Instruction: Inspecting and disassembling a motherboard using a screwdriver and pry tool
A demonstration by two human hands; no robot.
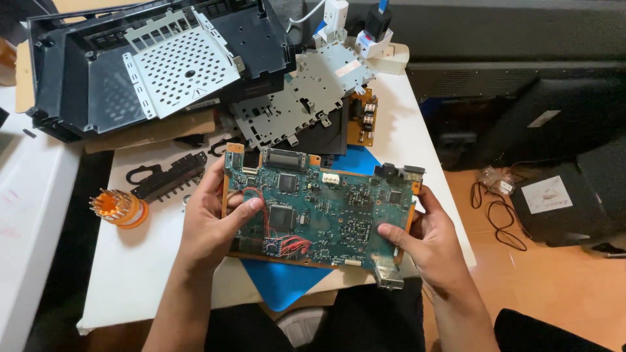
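Observation:
I hold a large green circuit board [326,205] with both hands above the white table [140,270]. My left hand [212,218] grips its left edge, thumb lying on the board near a bundle of red wires [287,246]. My right hand [427,238] grips the right edge, thumb pressed on the board's face. The board is flat and slightly tilted, with black chips and a silver connector [390,277] at its lower right corner. A blue mat [280,283] lies under it.
A black plastic case shell [85,72] with a perforated metal cage [182,62] sits at the back left. Metal shield plates [306,98] lie behind the board. An orange screwdriver-bit holder [120,207] and a black bracket [169,177] lie left. Black boxes and cables [499,215] stand on the floor to the right.

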